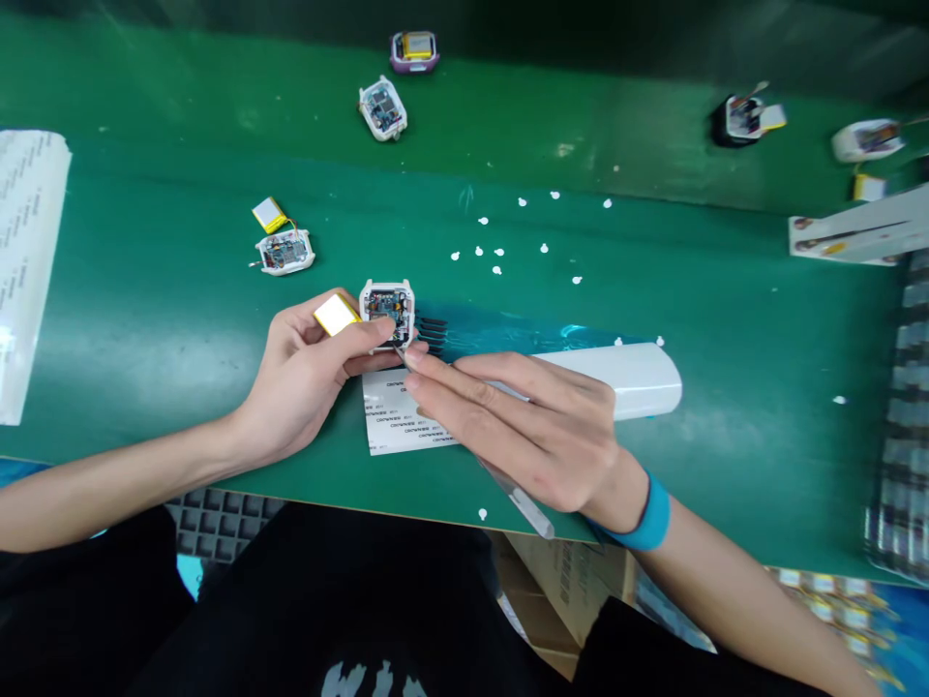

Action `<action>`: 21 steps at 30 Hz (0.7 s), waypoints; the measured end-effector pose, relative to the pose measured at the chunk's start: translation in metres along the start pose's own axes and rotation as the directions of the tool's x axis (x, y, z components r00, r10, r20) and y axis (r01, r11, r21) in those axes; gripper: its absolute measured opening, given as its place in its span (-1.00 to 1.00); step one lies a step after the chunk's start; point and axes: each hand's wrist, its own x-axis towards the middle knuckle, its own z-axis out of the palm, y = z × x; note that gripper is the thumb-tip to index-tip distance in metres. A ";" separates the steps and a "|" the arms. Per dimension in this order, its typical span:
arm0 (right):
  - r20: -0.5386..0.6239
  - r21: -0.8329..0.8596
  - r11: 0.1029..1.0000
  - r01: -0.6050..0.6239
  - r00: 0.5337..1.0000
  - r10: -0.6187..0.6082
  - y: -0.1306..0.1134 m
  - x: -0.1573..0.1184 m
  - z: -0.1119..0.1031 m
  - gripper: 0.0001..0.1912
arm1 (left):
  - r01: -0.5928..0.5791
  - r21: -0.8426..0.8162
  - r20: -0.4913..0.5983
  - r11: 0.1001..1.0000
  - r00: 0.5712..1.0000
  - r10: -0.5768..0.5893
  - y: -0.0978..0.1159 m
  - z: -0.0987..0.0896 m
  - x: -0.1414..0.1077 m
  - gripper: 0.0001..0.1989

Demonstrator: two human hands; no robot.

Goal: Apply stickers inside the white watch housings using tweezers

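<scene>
White case [365, 308] sits in the left hand [309, 358], just above the green table [181, 348], and its open side faces up. The left hand is closed on it. The thumb hides part of the tiny parts inside, so I can't see them all. A yellow and silver battery [337, 315] is beside the case, and its lower edge is behind the thumb. The right hand [558, 436] holds a thin tool [533, 513] with its fingers close together. The hand covers the tool's middle, and the tip near the case is hard to see. Under that hand is a printed sheet [392, 421]. A shiny white piece [645, 378] pokes out on the other side, but I can't tell if they join. Dark strips [434, 329] beside the case are hard to make out. The stack of trays [900, 416] is cut off at the right edge.
</scene>
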 end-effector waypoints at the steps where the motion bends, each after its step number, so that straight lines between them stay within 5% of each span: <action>1: 0.001 0.034 0.999 -0.017 1.000 0.017 0.000 0.000 0.000 -0.75 | -0.001 -0.002 -0.005 1.000 1.000 0.001 0.000 0.001 0.000 -0.72; 16: -0.016 0.131 0.988 -0.078 0.997 0.080 -0.003 -0.004 -0.010 -0.69 | -0.073 0.080 0.063 0.994 0.996 0.068 0.005 0.005 -0.006 -0.71; 19: -0.036 0.075 0.996 -0.042 0.998 0.045 -0.002 -0.005 -0.012 -0.73 | -0.263 0.222 0.125 0.939 0.963 0.240 0.018 -0.007 0.013 -0.68; 21: -0.062 0.041 0.999 0.002 0.998 0.001 -0.001 -0.006 -0.012 -0.76 | -0.504 0.405 0.175 0.763 0.862 0.476 0.037 -0.030 0.044 -0.57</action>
